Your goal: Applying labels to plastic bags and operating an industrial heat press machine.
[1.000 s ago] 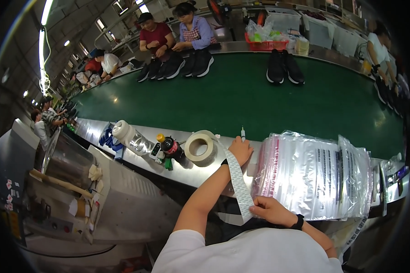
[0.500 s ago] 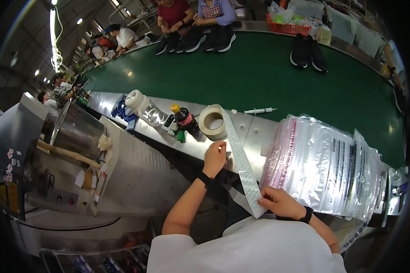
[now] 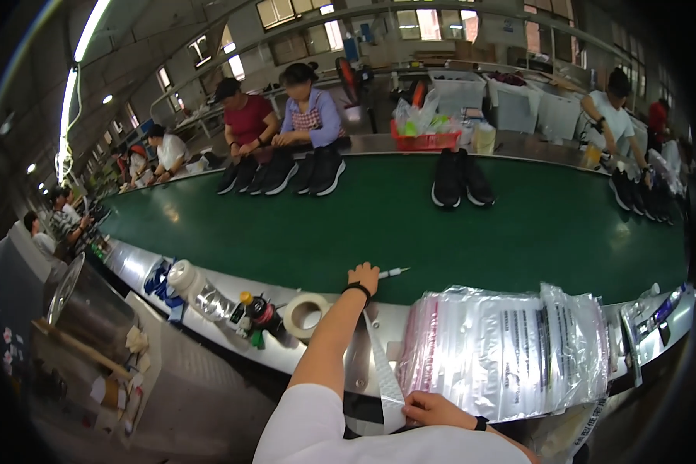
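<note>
Head view: 1 left hand (image 3: 363,276) at the end of 1 syringe (image 3: 395,272) over green belt (image 3: 286,232), grip unclear; 1 right hand (image 3: 433,408) pinching lower end of 1 white strip (image 3: 383,373), near plastic bags (image 3: 483,352); 1 roll (image 3: 292,319) on metal table (image 3: 353,363).

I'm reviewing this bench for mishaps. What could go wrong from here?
The white patterned strip pinched in the right hand disappears beneath the left forearm, so it might snag or crease. A bump from that forearm could push the cream ring-shaped roll into the dark bottle with the yellow cap beside it. The slim white syringe-like tool by the left hand lies on the green work surface and might roll away if nudged.
</note>
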Available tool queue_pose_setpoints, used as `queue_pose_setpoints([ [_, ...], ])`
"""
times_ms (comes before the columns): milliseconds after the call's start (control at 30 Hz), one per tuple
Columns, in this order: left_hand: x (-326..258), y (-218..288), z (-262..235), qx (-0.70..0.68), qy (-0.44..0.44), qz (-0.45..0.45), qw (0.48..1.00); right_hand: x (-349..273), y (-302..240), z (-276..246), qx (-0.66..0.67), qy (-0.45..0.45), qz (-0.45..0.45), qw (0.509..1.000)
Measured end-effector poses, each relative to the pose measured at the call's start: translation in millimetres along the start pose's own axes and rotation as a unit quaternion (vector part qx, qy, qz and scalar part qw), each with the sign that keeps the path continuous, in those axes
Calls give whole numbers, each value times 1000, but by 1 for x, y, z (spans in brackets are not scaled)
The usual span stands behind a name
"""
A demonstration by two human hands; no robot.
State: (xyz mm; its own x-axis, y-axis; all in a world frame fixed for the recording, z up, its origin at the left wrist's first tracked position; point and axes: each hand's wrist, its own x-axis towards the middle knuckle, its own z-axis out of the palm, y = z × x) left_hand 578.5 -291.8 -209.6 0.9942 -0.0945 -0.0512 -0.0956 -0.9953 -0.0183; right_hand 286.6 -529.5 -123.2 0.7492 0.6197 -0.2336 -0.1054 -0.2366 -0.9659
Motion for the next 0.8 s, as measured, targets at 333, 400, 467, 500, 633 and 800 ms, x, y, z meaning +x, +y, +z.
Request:
queue_pose_setpoints([
  [333,-105,39,-67,-183,-222,76,955,11,-26,12,-99,-166,-28,981],
  [400,-135,46,-59,-149,-130,105,975,13,-24,16,-95,-183,-37,978],
  [467,-159,46,-60,-159,-98,92,978,10,-19,22,-100,-184,-55,976],
  [500,-170,44,-61,-170,-60,83,980,10,-17,24,-96,-176,-57,978],
  [633,-235,32,-82,-292,260,128,911,4,-19,26,-56,-63,-15,996],
  [800,-332,36,-97,-538,43,-85,837,8,-22,33,-3,4,-50,999],
])
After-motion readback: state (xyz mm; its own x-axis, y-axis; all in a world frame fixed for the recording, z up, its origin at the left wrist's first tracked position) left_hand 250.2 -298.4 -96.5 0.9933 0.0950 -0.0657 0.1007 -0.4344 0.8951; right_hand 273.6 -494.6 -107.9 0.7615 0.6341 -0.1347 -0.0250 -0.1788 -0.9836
